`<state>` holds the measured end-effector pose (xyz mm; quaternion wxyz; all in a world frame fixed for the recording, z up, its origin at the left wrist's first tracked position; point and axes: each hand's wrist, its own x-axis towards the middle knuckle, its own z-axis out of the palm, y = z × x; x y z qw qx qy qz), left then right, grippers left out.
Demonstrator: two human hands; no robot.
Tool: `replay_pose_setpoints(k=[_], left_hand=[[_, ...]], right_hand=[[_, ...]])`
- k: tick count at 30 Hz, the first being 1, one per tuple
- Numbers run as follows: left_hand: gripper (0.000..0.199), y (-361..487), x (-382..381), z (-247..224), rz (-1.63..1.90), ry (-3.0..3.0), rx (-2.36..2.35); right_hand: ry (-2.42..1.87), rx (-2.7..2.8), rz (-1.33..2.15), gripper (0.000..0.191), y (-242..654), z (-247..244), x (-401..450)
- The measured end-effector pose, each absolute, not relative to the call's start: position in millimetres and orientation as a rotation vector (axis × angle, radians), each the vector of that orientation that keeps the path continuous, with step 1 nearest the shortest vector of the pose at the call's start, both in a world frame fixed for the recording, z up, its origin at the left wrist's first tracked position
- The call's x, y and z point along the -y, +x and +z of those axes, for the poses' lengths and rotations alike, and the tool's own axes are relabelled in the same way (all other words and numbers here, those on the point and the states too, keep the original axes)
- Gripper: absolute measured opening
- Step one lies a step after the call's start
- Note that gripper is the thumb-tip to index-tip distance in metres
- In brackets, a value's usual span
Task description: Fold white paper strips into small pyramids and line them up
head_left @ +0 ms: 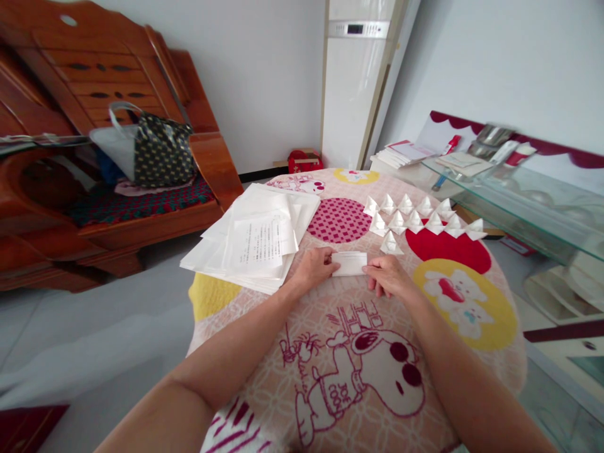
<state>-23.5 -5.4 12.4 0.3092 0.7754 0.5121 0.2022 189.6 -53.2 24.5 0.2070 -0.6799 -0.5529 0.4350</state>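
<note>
Between my two hands is a small folded strip of white paper (350, 263), lying level just above or on the patterned tablecloth. My left hand (315, 268) pinches its left end between thumb and fingers. At the right end, my right hand (387, 275) grips the paper's edge with the thumb and forefinger, the other fingers curled below. Beyond the right hand stand several folded white paper boats (414, 220) in rows, one of them (391, 243) closest to the strip. To the left of my left hand lies a loose stack of paper sheets (257, 245), the top one printed with text.
The round table wears a pink cartoon tablecloth (358, 377). On the right is a glass-topped stand (500, 189) with metal bowls (491, 141) and papers (401, 153). A wooden sofa (108, 69) holding a dotted bag (163, 151) stands left. A tall white air conditioner (352, 94) is behind.
</note>
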Motion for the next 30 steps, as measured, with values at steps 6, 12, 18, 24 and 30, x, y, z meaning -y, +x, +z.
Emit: replay_pose_setpoints(k=[6, 12, 18, 24, 30], left_hand=[[0.041, -18.0, 6.9, 6.5, 0.626, 2.002, -1.482], [0.047, -15.0, 11.5, 9.7, 0.625, 2.023, -1.554], [0.049, -14.9, 11.4, 9.2, 0.604, 2.037, -1.561], [0.051, -14.0, 11.8, 12.0, 0.581, 2.031, -1.577], [0.053, -12.3, 10.3, 11.5, 0.591, 2.026, -1.606]], right_hand=[[-2.019, 1.522, 1.101, 0.036, 178.8, 26.1, 48.2], [-2.084, 1.580, 0.918, 0.039, 171.7, 27.0, 47.1], [-2.087, 1.581, 0.867, 0.041, 171.1, 28.6, 45.2], [-2.153, 1.656, 0.781, 0.035, 171.3, 23.7, 41.6], [-2.301, 1.831, 0.400, 0.028, 166.1, 17.5, 37.9]])
